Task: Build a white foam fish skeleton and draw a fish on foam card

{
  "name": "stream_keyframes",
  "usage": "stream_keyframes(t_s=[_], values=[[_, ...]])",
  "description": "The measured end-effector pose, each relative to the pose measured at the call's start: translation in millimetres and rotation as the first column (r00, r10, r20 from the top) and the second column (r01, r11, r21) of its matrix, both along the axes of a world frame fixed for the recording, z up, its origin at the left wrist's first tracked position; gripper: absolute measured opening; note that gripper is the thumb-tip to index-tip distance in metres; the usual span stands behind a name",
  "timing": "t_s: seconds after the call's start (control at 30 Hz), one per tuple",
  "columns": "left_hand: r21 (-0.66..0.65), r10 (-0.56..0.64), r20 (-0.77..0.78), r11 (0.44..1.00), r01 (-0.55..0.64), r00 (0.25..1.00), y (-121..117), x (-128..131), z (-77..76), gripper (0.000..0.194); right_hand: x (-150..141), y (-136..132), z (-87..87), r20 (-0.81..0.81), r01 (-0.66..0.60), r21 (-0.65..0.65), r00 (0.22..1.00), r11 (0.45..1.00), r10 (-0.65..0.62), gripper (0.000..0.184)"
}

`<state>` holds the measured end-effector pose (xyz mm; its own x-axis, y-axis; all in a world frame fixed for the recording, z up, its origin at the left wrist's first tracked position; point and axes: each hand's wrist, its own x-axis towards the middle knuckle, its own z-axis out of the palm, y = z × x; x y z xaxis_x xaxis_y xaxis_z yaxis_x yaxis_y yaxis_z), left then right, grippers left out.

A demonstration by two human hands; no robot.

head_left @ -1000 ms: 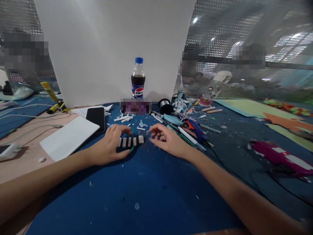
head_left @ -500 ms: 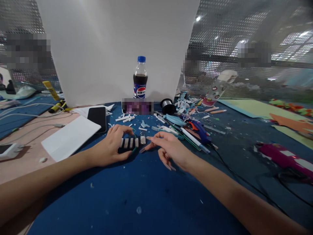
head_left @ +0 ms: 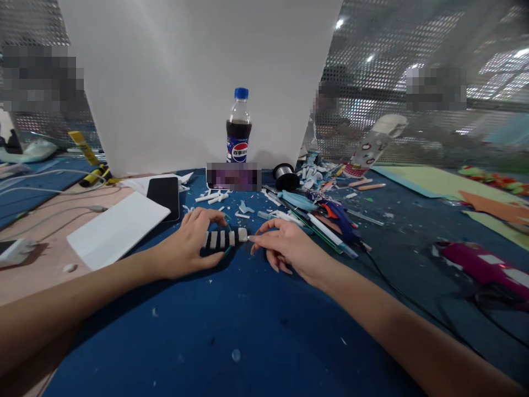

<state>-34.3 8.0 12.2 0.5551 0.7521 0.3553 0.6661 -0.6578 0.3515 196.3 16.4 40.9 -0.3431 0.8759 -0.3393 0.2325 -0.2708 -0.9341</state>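
Observation:
A small black strip with several white blocks glued across it [head_left: 223,240] lies on the blue mat [head_left: 231,325]. My left hand [head_left: 188,249] curls around its left end, thumb below and fingers above, holding it down. My right hand [head_left: 287,248] rests just to the right, its forefinger tip touching the white block at the strip's right end; the other fingers are bent loosely and hold nothing.
A cola bottle [head_left: 238,128] stands before a white board [head_left: 185,77]. A phone [head_left: 164,194] and a white sheet [head_left: 118,227] lie to the left. A wire spool [head_left: 283,174], a blue glue gun [head_left: 339,216], pens and white scraps lie to the right, a magenta toy car [head_left: 479,266] farther right.
My right hand has moved left from a raised pinch down to the mat, and its forefinger now touches the strip's right end. My left hand has stayed on the strip.

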Motion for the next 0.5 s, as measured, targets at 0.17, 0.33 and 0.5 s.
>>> stream_keyframes(t_s=[0.17, 0.33, 0.5], values=[[0.018, -0.004, -0.004, 1.000, 0.004, 1.000, 0.4, 0.8, 0.8, 0.040, -2.2, -1.8, 3.4, 0.015, 0.006, -0.021, 1.000, 1.000, -0.006, 0.022], [0.027, -0.009, -0.001, 1.000, 0.009, 1.000, -0.1, 0.6, 1.1, 0.039, -4.3, -4.1, 5.5, -0.002, 0.024, -0.049, 1.000, 0.999, -0.024, 0.022], [0.032, -0.011, -0.003, 0.999, 0.011, 1.000, 0.4, 0.1, 0.2, 0.041, -4.4, -4.6, 1.1, -0.033, -0.005, -0.035, 0.999, 0.999, 0.004, 0.030]])
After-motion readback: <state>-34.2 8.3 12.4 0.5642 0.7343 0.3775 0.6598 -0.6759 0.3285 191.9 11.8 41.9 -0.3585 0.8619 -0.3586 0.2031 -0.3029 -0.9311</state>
